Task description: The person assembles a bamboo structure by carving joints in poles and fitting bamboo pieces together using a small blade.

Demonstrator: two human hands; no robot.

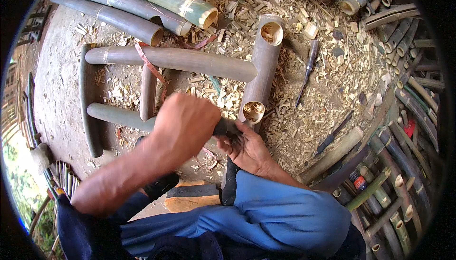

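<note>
My left hand (184, 123) is closed over a grey-green bamboo rod (114, 115) that lies across the ground. My right hand (247, 149) grips the same rod at its dark end, just beside the lower hollow mouth of a thick bamboo post (265, 65). A longer crosspiece (175, 60) runs into that post higher up. A short upright piece (148, 91) and a side piece (88, 98) join the rods into a frame. A red strip (148, 65) is looped over the crosspiece. What lies under my left palm is hidden.
Wood chips and shavings (304, 117) cover the ground. A chisel (309, 62) lies right of the post. Long green bamboo poles (142, 3) are stacked at the top, cut bamboo pieces (399, 165) at the right. My blue-trousered knee (285, 212) is at the bottom.
</note>
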